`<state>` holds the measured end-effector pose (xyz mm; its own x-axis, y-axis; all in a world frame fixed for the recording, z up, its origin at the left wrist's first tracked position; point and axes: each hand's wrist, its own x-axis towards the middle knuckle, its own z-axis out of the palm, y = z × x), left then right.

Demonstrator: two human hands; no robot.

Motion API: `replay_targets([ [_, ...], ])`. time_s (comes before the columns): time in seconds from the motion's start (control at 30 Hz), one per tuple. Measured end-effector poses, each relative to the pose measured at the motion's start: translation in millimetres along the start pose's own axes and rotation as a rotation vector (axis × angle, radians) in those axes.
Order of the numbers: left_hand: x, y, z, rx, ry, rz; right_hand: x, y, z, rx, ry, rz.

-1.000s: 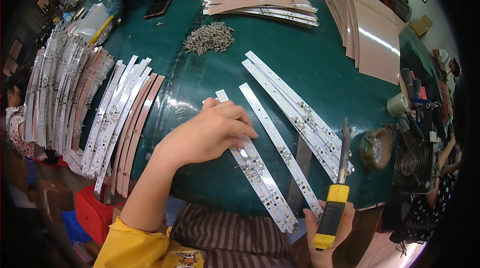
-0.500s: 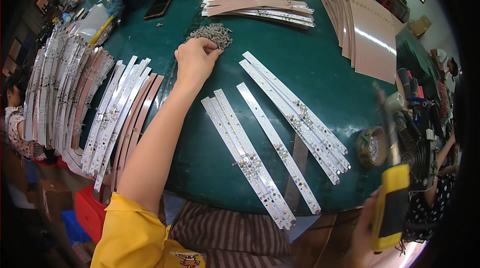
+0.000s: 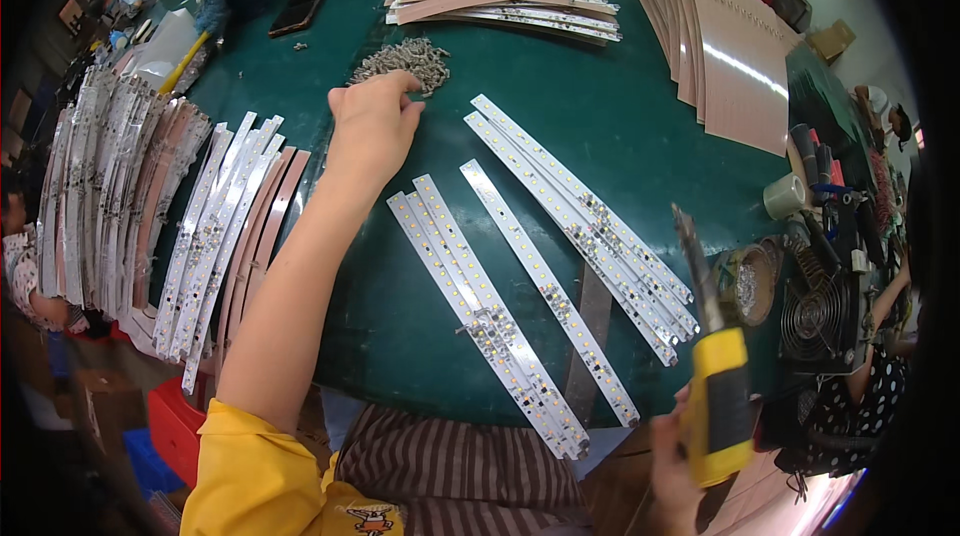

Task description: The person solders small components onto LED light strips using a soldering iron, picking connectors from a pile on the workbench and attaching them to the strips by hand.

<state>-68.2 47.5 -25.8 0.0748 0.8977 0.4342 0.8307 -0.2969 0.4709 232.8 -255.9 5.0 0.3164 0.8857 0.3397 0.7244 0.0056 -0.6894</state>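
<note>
My left hand [image 3: 376, 126] is at the near edge of a pile of small grey metal parts [image 3: 405, 63], fingers curled and closed. Whatever they hold, if anything, is hidden. At the lower right, my right hand [image 3: 672, 461] grips a soldering iron [image 3: 722, 401] by its yellow and black handle, its metal tip pointing up and away. White LED strip boards lie slanted between my hands: a left group [image 3: 490, 321], one single board [image 3: 550, 291] and a right group [image 3: 590, 231]. A small metal part sits across the left group.
More strip boards [image 3: 215, 236] and a thick stack of them [image 3: 105, 186] lie along the left edge. Crossed strips [image 3: 500, 8] and tan board panels [image 3: 740, 66] lie at the back. A phone [image 3: 302, 6] is far left. A round container [image 3: 748, 286] and fan [image 3: 815, 321] stand right.
My right hand has brought the soldering iron leftward, closer to the boards. My left hand stays by the pile, its fingers slightly shifted. The whole view has moved a little.
</note>
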Motion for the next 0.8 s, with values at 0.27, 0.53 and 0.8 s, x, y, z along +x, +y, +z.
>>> replay_targets([
  [0.27,-8.7,7.7,-4.9,-0.071,-0.076,-0.027,-18.7,0.6,15.8,-0.003,-0.103,0.014],
  [0.53,-16.0,11.1,-10.4,-0.159,-0.089,-0.010,-22.8,4.1,14.2,-0.076,0.009,-0.014],
  [0.8,-22.8,14.0,-23.0,-0.139,-0.090,0.025,-27.5,3.8,8.1,-0.072,-0.046,0.053],
])
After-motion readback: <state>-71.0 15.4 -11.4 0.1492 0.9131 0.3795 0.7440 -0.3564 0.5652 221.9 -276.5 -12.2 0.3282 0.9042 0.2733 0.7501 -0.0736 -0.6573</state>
